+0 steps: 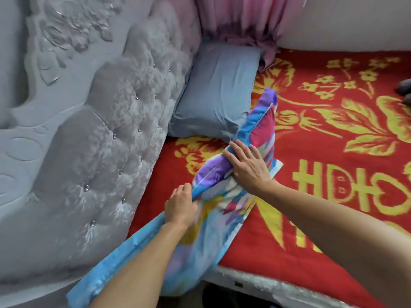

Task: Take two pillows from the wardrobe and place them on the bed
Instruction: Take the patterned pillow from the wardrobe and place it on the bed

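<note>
A plain blue pillow (216,92) lies on the bed (333,174) against the tufted headboard, at the far corner. A second pillow (260,127) in a bright blue, purple and pink patterned cover stands tilted on its edge in front of it, partly over the near bed edge. My left hand (181,206) is closed on the blue border of this colourful pillow. On its upper edge, my right hand (246,166) presses flat with fingers spread. The wardrobe is out of view.
The grey tufted headboard (100,141) fills the left side. A pink curtain (244,18) hangs behind the blue pillow. The bed carries a red blanket with yellow flower patterns. A dark object (403,88) sits at the right edge. The silver bed frame (278,287) runs along the bottom.
</note>
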Motion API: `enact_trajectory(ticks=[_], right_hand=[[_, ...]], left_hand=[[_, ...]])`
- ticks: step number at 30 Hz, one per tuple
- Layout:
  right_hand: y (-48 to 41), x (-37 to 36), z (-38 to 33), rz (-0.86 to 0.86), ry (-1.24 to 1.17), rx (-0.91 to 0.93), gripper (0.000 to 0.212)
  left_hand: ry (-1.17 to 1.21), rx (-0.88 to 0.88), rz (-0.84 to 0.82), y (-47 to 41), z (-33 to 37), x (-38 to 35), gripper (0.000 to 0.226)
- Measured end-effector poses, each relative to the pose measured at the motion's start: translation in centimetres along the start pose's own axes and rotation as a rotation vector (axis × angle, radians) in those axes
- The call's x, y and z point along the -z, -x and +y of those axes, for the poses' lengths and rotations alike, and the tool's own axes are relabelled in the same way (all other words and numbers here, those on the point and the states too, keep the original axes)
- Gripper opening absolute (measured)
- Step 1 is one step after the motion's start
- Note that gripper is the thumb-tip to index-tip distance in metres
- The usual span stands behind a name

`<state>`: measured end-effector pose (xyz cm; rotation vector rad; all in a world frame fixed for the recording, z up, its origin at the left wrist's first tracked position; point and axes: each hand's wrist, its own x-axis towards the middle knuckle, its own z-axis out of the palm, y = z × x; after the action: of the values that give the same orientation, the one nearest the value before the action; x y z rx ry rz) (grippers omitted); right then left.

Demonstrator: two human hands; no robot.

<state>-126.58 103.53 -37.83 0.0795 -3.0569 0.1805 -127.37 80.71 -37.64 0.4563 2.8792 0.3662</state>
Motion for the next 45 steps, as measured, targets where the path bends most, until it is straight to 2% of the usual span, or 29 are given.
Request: enact_trajectory(ticks=[3,5,9,11,14,17,21,24,27,30,33,36,38,41,43,45], right_hand=[[-1.2,-3.5,-1.1,0.031,-0.171,-0.185,0.073],[-0.6,-6.4,-1.7,-0.082,-0.266,-0.397,0.072],[2.7,-13.2,-3.3,-0.287,-0.4,-0.702,0.06],[3.7,-16.5,-4.3,-0.358,-0.507,-0.905,0.057],[4.1,-21.3,-6.4,-0.413,-0.656,-1.155,0.064],[3.7,-25.4,-9.0,-0.337,-0.855,-1.372,0.082],[2.7,-28.7,-9.4,-0.077,-1.083,-1.701,0.108],[2.6,-28.1,-8.7,0.027,-1.098,-1.881,0.099],[2.2,-25.2,-9.6,0.139,-0.886,-1.859,0.088],[1.1,-21.9,-9.9,0.229,-0.758,-1.763,0.076],[-1.2,-19.8,-9.5,0.224,-0.709,-1.64,0.068],[-4.9,-19.4,-8.0,0.2,-0.607,-1.523,0.074],[-7.4,-20.0,-6.2,0.152,-0.551,-1.481,0.078],[-8.6,-22.4,-3.8,-0.02,-0.482,-1.438,0.083],[-7.4,-24.2,-3.6,-0.158,-0.374,-1.319,0.083],[-5.2,-26.0,-5.1,-0.279,-0.255,-1.107,0.084]], left_hand=[[0.017,0.064,0.017,-2.9,-4.3,-0.6,0.041],[-0.022,0.086,-0.021,-4.3,-7.1,-1.5,0.053],[-0.054,0.112,-0.07,-7.7,-11.6,-3.7,0.082],[-0.057,0.12,-0.07,-10.0,-13.4,-5.1,0.088],[-0.064,0.129,-0.097,-12.5,-16.3,-7.6,0.092],[-0.085,0.097,-0.137,-13.7,-19.1,-10.1,0.092],[-0.011,0.127,-0.132,-15.1,-21.1,-12.0,0.085],[0.123,0.162,-0.005,-15.1,-20.9,-11.6,0.067],[0.232,0.175,0.104,-13.9,-20.3,-10.3,0.058],[0.319,0.241,0.142,-12.9,-20.2,-8.6,0.055],[0.372,0.314,0.167,-11.9,-21.3,-7.7,0.061],[0.376,0.352,0.157,-12.8,-22.1,-8.3,0.057],[0.342,0.315,0.121,-14.9,-22.3,-9.7,0.05],[0.274,0.277,-0.029,-18.4,-22.9,-12.7,0.052],[0.187,0.283,-0.142,-19.5,-23.5,-15.1,0.058],[0.07,0.244,-0.17,-19.0,-23.9,-17.3,0.062]])
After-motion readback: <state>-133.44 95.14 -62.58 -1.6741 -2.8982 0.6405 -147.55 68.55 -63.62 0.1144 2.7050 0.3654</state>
